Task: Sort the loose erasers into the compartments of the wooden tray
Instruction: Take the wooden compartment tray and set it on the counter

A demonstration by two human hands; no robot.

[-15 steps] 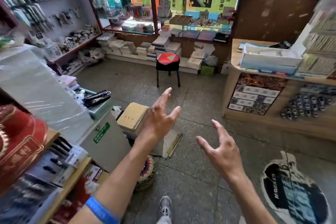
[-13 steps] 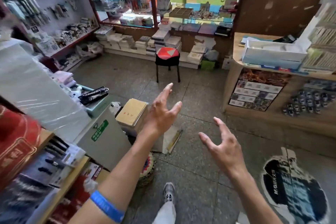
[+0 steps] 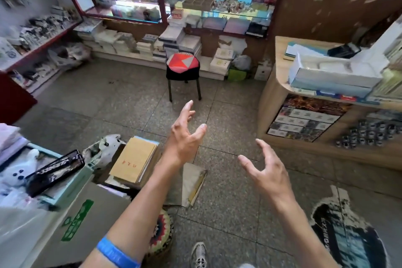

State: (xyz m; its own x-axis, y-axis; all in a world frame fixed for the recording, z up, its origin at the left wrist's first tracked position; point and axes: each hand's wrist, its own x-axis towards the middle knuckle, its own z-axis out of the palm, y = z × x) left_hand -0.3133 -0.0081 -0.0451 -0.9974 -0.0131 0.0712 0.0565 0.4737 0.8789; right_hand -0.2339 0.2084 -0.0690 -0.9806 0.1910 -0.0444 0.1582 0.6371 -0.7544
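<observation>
We've got both hands out over the shop floor, well apart, fingers spread loose, holding nothing: left hand (image 3: 185, 137), right hand (image 3: 266, 172). The wooden tray (image 3: 199, 1) sits far off on the glass shelf, behind the stool (image 3: 183, 67). Can't make out erasers.

A speckled grey tiled floor (image 3: 121, 102) carries a black-legged stool (image 3: 183, 69) with a red-and-white seat, stacks of books (image 3: 174, 43) along the far wall, a green box (image 3: 236, 74), and a flattened paper packet (image 3: 193, 183).
</observation>
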